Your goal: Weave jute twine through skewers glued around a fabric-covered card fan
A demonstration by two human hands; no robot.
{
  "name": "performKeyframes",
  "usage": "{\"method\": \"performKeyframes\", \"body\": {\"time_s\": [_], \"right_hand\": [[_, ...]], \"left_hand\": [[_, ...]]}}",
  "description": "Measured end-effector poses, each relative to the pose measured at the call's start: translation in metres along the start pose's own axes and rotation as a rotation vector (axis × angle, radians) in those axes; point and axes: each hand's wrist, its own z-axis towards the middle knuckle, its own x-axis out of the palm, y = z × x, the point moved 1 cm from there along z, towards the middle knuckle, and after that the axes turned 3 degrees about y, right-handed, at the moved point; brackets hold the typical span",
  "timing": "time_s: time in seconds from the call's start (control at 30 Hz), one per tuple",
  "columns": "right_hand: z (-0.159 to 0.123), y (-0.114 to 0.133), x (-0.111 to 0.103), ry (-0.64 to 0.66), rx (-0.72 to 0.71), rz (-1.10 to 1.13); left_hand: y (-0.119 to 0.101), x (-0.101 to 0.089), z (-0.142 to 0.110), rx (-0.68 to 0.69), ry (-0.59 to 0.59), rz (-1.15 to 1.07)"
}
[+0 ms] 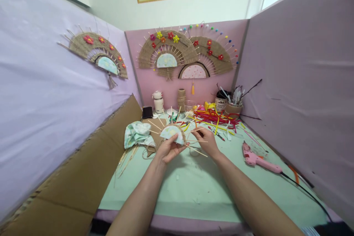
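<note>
My left hand (169,150) is closed on a small half-round fan frame (168,132), thumb on its pale green-blue patterned face and fingers beneath. Thin wooden sticks fan out from the curved edge, and brown twine runs round them close to the base. At the frame's right side, my right hand (207,139) is pinched among the sticks, apparently on the twine; its fingertips are partly hidden. A loose loop of twine (197,152) hangs below the right-hand sticks.
A pink glue gun (260,160) with a black cord lies right. Patterned cloth (137,134) and loose sticks (128,160) are left. Behind are red and yellow pipe cleaners (217,114), a twine spool (181,97) and a white bottle (158,102). Finished fans (168,40) hang on the partitions.
</note>
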Motion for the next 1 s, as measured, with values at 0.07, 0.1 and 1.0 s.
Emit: {"method": "performKeyframes", "body": {"time_s": [0.07, 0.1, 1.0], "right_hand": [[0.001, 0.0, -0.002, 0.024, -0.013, -0.022], [0.002, -0.001, -0.003, 0.044, -0.016, -0.038], [0.008, 0.0, -0.019, 0.035, 0.049, 0.011]], "left_hand": [[-0.002, -0.001, 0.002, 0.018, 0.0, -0.01], [-0.004, -0.003, 0.002, 0.031, -0.006, -0.015], [-0.004, -0.001, -0.006, -0.071, 0.046, 0.074]]}}
